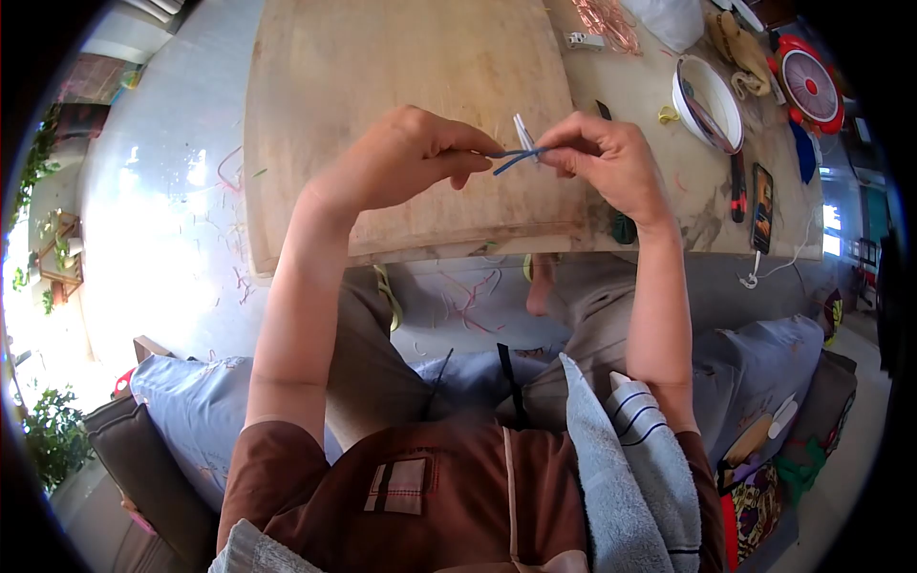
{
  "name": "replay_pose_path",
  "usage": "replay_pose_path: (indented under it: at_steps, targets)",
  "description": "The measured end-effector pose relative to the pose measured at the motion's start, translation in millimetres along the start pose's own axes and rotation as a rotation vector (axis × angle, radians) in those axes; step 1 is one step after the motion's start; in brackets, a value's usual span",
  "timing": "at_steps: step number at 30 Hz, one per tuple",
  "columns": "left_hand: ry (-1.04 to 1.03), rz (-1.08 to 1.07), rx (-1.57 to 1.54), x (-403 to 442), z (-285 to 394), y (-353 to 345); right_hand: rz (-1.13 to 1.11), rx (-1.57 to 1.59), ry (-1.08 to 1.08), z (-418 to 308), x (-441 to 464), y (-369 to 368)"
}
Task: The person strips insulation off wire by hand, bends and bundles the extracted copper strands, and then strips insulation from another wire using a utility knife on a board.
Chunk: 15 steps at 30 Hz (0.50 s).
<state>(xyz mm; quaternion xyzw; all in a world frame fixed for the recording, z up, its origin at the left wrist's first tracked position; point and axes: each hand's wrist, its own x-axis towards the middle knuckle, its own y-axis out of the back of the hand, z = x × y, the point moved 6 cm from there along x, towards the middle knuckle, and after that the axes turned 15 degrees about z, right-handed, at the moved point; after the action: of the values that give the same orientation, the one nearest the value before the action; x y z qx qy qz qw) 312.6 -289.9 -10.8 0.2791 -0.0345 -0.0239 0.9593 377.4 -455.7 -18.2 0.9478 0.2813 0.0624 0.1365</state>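
Observation:
My left hand [420, 153] is closed, its thumb and forefinger pinching one end of a thin blue cord or wire [517, 159]. Facing it, my right hand [611, 167] pinches the other part of the same blue strand, and one loose end points down between the hands. A slim white, two-pronged piece [522, 132] sticks up beside the right fingertips; whether it is a clip or a small tool I cannot tell. Both hands are above the wooden board [382, 67]. My right fingers partly hide the strand.
A white bowl [683, 91] with tools in it stands to the right. Near it lie a phone [761, 205] with a cable and a red-handled tool [738, 196]. Farther back are copper-coloured wire [609, 24], a white socket block [585, 41] and a red fan [810, 86].

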Motion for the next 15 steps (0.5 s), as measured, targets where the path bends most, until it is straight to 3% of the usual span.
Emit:
replay_pose_path:
  at_steps: [1, 6, 9, 12, 15]
  targets:
    - [0.021, -0.050, -0.025, -1, -3, -2, 0.010, 0.008, -0.017, 3, 1, -1]
    - [0.072, 0.137, -0.041, 8, -7, -7, 0.120, 0.007, 0.014, 8, 14, 1]
    - [0.048, 0.239, 0.021, 9, -8, -6, 0.203, -0.213, 0.159, -1, 13, -3]
    - [0.074, 0.258, 0.020, 9, -9, -8, 0.174, -0.235, 0.072, 7, 13, -2]
    - [0.160, 0.229, -0.113, 11, -10, -11, 0.220, 0.090, -0.034, 6, 13, 1]
